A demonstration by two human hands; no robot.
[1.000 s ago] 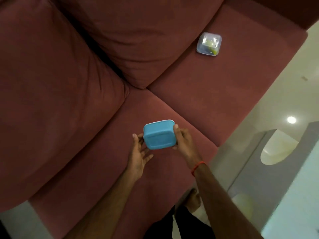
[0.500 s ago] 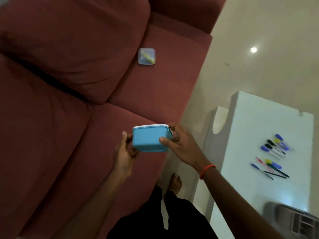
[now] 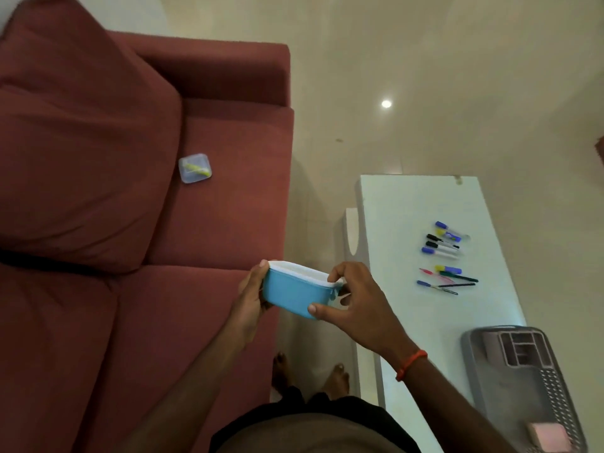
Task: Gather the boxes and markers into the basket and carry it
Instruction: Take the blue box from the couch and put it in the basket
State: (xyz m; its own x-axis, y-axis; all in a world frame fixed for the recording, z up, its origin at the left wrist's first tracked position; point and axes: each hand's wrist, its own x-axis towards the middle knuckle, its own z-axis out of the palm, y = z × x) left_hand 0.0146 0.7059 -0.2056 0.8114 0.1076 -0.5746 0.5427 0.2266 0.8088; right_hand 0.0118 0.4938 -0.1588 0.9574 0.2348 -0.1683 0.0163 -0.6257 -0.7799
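Blue box (image 3: 299,291): aloft between sofa (image 3: 202,322) and tabletop (image 3: 408,217), long axis running hand to hand.
Left hand (image 3: 250,299): curled round the left end.
Right hand (image 3: 359,308): pinching the right end, nearer the basket.
Basket (image 3: 472,361): on the tabletop, right of the box and closer to the body, well apart; pinkish contents, perhaps boxes.

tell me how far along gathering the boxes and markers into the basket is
Done: the basket on the table already holds two pink items. In hand: the left hand and right hand hold the blue box near the sofa edge. Left: that box, the clear box on the sofa and the markers on the table must go in, then the carry.
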